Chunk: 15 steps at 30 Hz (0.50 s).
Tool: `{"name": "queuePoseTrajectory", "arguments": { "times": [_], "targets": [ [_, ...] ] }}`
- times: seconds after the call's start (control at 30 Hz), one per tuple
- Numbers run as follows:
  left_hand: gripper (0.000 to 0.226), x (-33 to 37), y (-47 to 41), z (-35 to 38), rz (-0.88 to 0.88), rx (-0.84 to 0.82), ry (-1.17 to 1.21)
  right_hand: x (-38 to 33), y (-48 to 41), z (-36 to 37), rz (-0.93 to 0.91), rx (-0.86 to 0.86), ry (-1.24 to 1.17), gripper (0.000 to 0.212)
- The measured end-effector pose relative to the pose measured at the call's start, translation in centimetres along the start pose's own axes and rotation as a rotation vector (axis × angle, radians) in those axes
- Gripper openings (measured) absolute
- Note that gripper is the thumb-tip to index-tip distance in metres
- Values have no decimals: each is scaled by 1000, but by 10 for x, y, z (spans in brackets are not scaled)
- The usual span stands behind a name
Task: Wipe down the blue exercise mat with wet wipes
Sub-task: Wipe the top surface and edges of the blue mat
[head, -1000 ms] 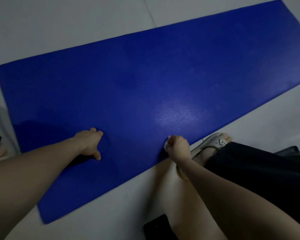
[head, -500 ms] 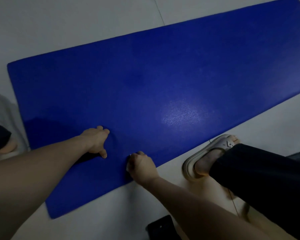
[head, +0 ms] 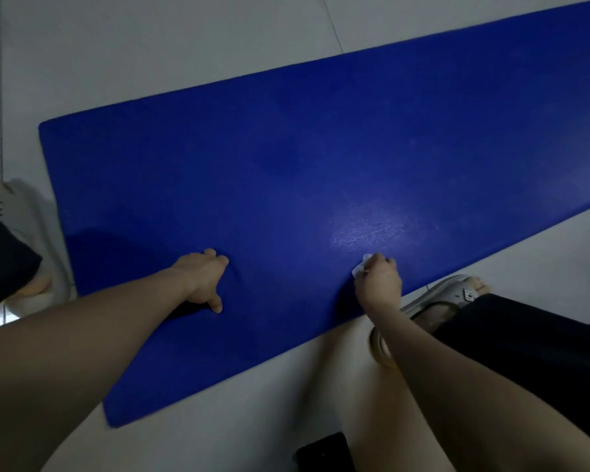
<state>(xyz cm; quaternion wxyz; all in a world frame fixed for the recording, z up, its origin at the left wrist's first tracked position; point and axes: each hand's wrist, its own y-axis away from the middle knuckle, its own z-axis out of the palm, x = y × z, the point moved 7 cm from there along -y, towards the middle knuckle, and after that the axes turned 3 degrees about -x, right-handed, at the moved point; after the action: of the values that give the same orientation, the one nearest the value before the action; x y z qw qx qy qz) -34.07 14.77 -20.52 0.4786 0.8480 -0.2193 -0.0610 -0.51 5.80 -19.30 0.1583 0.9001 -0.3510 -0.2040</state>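
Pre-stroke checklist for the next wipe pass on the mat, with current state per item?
1. Wipe gripped by the right hand: ok.
2. Wipe against the mat: ok.
3. Left hand resting on the mat to steady it: ok.
4. Mat lying flat on the floor, no folds in view: ok.
5. Sandal off the mat, beside its near edge: ok.
6. Wipe moist enough: cannot tell.
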Motion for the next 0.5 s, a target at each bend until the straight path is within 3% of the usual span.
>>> {"name": "queuePoseTrajectory", "arguments": {
  "times": [0.13, 0.5],
  "targets": [
    [86, 0, -1, 0, 1, -4, -3, -37, 27, 25, -134, -37, 34, 26],
    [91, 1, -3, 0, -4, 8, -25, -119, 125, 102, -629, -425, 138, 20]
  ]
}}
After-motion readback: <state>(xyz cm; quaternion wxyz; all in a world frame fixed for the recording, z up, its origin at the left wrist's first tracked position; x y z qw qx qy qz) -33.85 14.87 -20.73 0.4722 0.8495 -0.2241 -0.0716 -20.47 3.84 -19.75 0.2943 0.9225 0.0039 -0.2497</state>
